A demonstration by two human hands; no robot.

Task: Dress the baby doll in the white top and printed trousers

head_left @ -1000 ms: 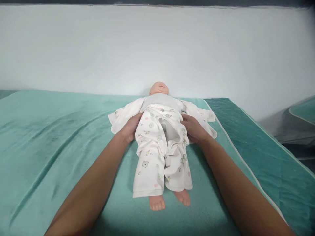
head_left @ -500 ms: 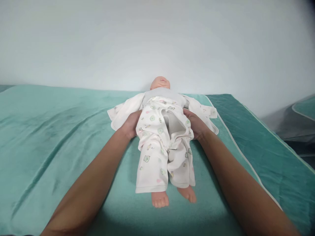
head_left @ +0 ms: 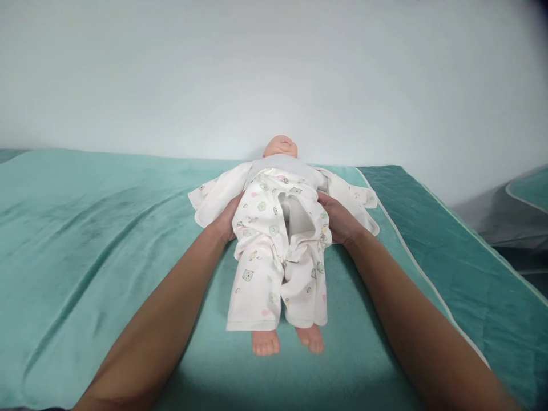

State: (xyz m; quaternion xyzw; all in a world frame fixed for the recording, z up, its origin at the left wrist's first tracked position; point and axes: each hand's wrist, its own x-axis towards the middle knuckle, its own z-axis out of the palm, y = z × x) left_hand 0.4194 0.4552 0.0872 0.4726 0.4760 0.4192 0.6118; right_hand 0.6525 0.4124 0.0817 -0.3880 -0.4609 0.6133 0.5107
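A baby doll (head_left: 280, 147) lies on its back, its head toward the wall and its bare feet toward me. White trousers (head_left: 257, 228) with green, pink and yellow animal prints cover its legs up to the belly, with an open gap at the crotch. A white jacket (head_left: 222, 185) is spread out under its arms. My left hand (head_left: 231, 218) holds the doll's hip on the left side, and my right hand (head_left: 338, 220) grips the opposite hip. On both hands the fingertips are hidden behind the trousers and the doll's body.
Under the doll is a light green blanket (head_left: 107, 217) with long creases on the left. A darker green cover (head_left: 445, 240) shows past its white-piped edge on the right. Behind stands a plain pale wall (head_left: 274, 68). Something dark and grey sits at the far right.
The doll's legs and feet have swung to the left, with its hips shifting slightly the same way. Both my hands stay at its hips. The jacket has hardly moved.
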